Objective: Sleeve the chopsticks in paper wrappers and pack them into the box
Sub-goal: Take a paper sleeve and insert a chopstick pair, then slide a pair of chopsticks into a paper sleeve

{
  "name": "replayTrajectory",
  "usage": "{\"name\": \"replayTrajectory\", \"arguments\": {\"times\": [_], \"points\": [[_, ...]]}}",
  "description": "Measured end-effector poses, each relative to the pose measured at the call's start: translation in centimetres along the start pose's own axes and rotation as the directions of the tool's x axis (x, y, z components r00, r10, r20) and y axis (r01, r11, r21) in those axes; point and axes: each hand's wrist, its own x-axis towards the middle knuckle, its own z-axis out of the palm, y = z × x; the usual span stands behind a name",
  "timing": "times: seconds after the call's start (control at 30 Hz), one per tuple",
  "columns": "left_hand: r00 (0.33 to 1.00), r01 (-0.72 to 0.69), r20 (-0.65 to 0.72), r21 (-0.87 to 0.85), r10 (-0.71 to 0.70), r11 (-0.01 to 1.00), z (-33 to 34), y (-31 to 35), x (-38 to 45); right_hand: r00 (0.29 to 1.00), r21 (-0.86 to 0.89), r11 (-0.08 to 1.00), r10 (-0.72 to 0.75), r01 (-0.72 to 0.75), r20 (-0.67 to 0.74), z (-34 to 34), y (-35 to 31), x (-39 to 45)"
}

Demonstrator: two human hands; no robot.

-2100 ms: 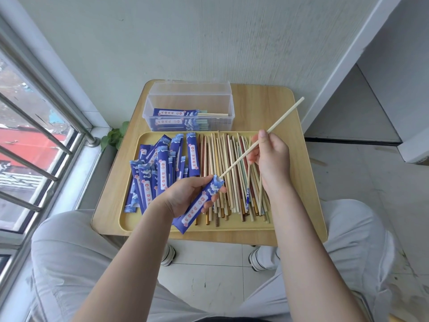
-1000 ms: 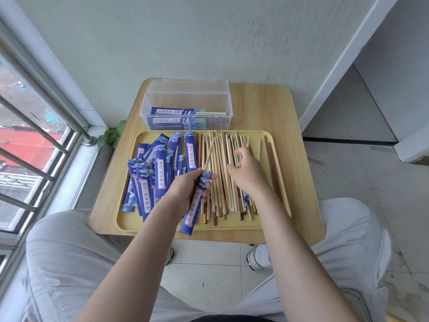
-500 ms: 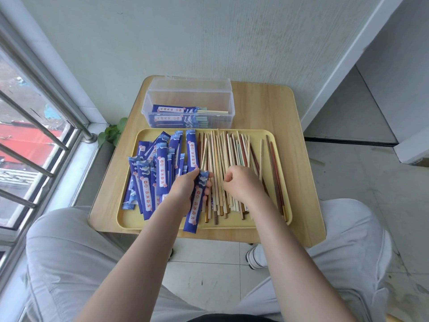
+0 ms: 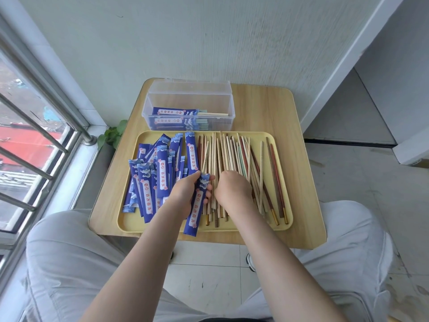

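1. Your left hand (image 4: 185, 194) has its grip curled round one blue paper wrapper (image 4: 197, 205), thumb and fingers pinching the upper half.
2. That wrapper carries a white strip of red characters, too small and tilted to read; pink blossoms and white clouds sit at the ends.
3. The wrapper runs almost straight toward and away from you, mouth end pointing at the wall, closed end hanging past the tray's (image 4: 282, 145) near rim.
4. A pale chopstick (image 4: 205, 160) rises out of the mouth, leaning slightly right, its far end over the loose pile.
5. Your right hand (image 4: 233, 188) sits just beside the left, knuckles up, fingers curled down into the loose chopsticks (image 4: 241, 156); what that grip pinches, I cannot tell.
6. The loose sticks lie lengthwise on the tray's right half, pale, reddish and green ones mixed.
7. Empty wrappers (image 4: 153, 173) are heaped on the tray's left half.
8. The clear box (image 4: 189, 94) stands on the desk (image 4: 274, 108) behind the tray, sleeved pairs (image 4: 176, 112) lying crosswise inside, bare tips pointing right.
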Motion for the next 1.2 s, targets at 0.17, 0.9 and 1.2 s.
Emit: {"name": "replayTrajectory", "arguments": {"times": [0.17, 0.9, 1.2], "points": [[1.000, -0.005, 0.003, 0.016, 0.005, 1.000, -0.1, 0.0, 0.0, 0.994, 0.220, 0.972, 0.091, -0.077, -0.053, -0.4, 1.0, -0.1], [0.974, -0.177, 0.093, -0.256, 0.207, 0.950, 0.4, 1.1, -0.4, 0.974, 0.996, 0.082, -0.227, 0.044, -0.024, -4.9, 7.5, -0.3], [0.994, -0.104, -0.033, -0.545, 0.103, 0.832, 1.4, 1.4, -1.0, 0.963, 0.988, -0.152, -0.260, 0.031, -0.070, -3.6, 7.3, 0.0]]}}
